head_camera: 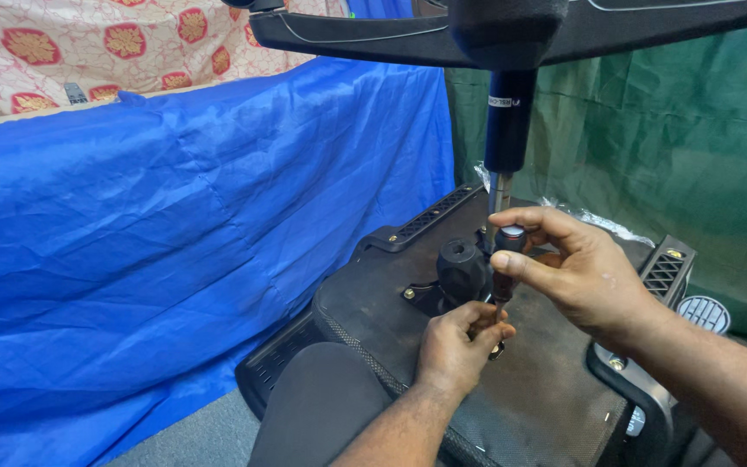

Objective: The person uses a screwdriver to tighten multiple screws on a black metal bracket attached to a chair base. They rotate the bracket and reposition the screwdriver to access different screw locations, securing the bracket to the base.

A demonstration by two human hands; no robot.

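Note:
An office chair lies upside down, its black seat underside [555, 380] facing up. My right hand [577, 272] grips the dark handle of a screwdriver [507, 259] held upright over the seat. My left hand [458, 346] pinches the screwdriver's shaft low down, at a bolt on the seat plate. A black knob [462, 268] sits just left of the tool. The gas-lift column [508, 130] rises behind to the chair base [512, 30] at the top.
A blue sheet [157, 233] drapes the left side, a green sheet [659, 130] the right. A patterned cloth [114, 43] shows at top left. Black armrests [425, 220] flank the seat. My dark-clad knee [322, 406] is at the bottom.

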